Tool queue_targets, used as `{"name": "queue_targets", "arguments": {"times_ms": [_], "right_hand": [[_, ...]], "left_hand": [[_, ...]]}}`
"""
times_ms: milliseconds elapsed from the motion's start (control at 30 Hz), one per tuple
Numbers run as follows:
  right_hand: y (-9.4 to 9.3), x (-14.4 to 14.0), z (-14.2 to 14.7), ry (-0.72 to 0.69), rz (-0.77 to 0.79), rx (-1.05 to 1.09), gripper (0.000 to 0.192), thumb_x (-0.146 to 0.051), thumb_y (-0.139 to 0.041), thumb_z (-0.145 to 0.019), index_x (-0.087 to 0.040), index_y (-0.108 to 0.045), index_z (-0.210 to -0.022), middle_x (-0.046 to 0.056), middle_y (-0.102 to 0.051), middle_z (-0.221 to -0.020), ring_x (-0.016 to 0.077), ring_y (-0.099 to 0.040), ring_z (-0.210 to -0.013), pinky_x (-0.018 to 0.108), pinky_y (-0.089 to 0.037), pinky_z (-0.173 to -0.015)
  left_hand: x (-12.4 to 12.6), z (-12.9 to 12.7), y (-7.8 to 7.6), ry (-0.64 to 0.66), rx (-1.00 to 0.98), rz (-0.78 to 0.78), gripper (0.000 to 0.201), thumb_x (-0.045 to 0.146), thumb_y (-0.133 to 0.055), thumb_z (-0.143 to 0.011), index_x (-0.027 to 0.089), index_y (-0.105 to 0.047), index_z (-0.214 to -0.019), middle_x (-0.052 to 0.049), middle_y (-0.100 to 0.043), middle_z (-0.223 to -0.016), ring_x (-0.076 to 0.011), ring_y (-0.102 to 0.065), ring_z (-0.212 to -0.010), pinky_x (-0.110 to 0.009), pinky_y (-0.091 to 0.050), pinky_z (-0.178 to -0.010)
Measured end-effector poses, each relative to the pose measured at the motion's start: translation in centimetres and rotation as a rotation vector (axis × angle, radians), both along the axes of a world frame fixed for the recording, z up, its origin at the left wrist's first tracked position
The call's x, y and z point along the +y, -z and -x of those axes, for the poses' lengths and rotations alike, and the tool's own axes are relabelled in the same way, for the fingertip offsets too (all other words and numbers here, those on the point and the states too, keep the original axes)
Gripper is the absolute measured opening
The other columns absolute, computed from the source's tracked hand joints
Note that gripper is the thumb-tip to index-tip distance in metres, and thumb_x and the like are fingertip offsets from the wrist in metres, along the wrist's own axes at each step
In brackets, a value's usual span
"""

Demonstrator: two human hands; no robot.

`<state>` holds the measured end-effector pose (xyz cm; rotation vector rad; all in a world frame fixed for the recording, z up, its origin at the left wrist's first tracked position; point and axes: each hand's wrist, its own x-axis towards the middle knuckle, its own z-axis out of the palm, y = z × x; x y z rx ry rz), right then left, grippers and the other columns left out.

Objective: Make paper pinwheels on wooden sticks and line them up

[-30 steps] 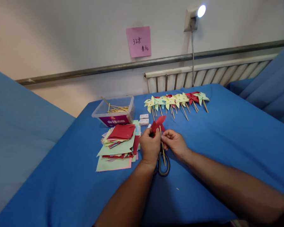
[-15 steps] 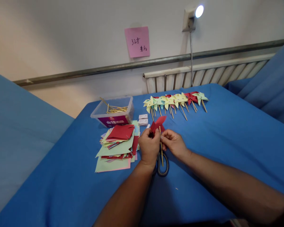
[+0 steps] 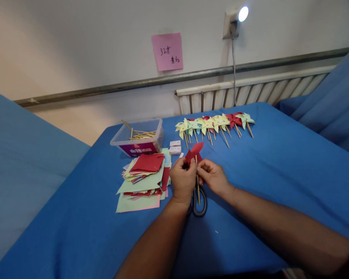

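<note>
Between my hands is a red paper pinwheel (image 3: 197, 149) with a thin wooden stick (image 3: 198, 192) against it. My left hand (image 3: 184, 178) is closed on the pinwheel's paper, its thumb near the upper end of the stick. The fingers of my right hand (image 3: 213, 176) pinch the stick just below the paper. Where the stick meets the pinwheel is partly hidden by the fingers. Beneath the stick lie scissors (image 3: 203, 212) with dark handles, their blades covered by my hands.
Left of my hands lie stacked coloured paper sheets (image 3: 145, 182). Behind them stand a clear plastic tub (image 3: 136, 143) of sticks and small white boxes (image 3: 175, 149). Several finished pinwheels (image 3: 218, 123) line the back of the blue-covered table (image 3: 264, 186). A radiator (image 3: 258, 89) is behind.
The view has shifted very slightly. Both hands keep the same hold on the red pinwheel and the stick.
</note>
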<state>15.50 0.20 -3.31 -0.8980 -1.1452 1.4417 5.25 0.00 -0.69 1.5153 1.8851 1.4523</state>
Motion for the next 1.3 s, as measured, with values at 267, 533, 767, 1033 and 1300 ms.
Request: {"name": "queue_targets", "arguments": {"times_ms": [267,533,767,1033,1300], "right_hand": [[0.51,-0.5,-0.13,0.107,-0.132,-0.146,0.021,-0.03,-0.063,-0.08,-0.022,-0.056,-0.098,-0.007,-0.056,-0.061,0.0085,-0.053,-0.046,0.02,-0.044,-0.045],[0.39,-0.54,-0.2,0.087,-0.124,-0.145,0.019,-0.035,-0.06,-0.084,-0.022,-0.054,-0.095,-0.004,-0.061,-0.069,0.0088,-0.053,-0.048,0.02,-0.043,-0.044],[0.19,-0.4,-0.23,0.055,-0.097,-0.037,0.021,-0.04,-0.059,-0.086,-0.02,-0.055,-0.091,-0.005,-0.058,-0.065,0.0062,-0.048,-0.043,0.019,-0.037,-0.041],[-0.14,-0.57,-0.22,0.051,-0.083,-0.026,0.023,-0.042,-0.059,-0.086,-0.02,-0.056,-0.09,-0.007,-0.055,-0.06,0.0062,-0.045,-0.042,0.019,-0.035,-0.04],[-0.1,-0.64,-0.25,0.035,-0.085,-0.04,0.024,-0.044,-0.058,-0.086,-0.02,-0.057,-0.089,-0.006,-0.055,-0.06,0.007,-0.045,-0.043,0.019,-0.035,-0.041]], "left_hand": [[-0.22,-0.17,-0.05,0.027,-0.042,-0.01,0.017,0.033,-0.061,-0.076,0.018,-0.065,-0.069,0.001,-0.06,-0.061,-0.0126,-0.05,-0.057,-0.025,-0.037,-0.058],[-0.4,-0.28,-0.54,0.024,-0.085,-0.001,0.017,0.033,-0.062,-0.076,0.018,-0.064,-0.067,0.001,-0.062,-0.061,-0.0135,-0.054,-0.057,-0.025,-0.039,-0.057],[-0.31,-0.23,-0.29,0.011,-0.074,0.007,0.019,0.034,-0.061,-0.077,0.018,-0.062,-0.066,0.001,-0.06,-0.059,-0.0128,-0.051,-0.056,-0.025,-0.038,-0.056],[-0.2,-0.17,-0.02,0.02,-0.084,0.005,0.019,0.035,-0.061,-0.077,0.018,-0.063,-0.068,0.001,-0.06,-0.061,-0.0132,-0.052,-0.058,-0.025,-0.038,-0.057],[-0.32,-0.26,-0.21,0.011,-0.067,0.005,0.019,0.035,-0.062,-0.075,0.018,-0.063,-0.068,0.001,-0.06,-0.061,-0.0133,-0.051,-0.057,-0.025,-0.037,-0.056]]}}
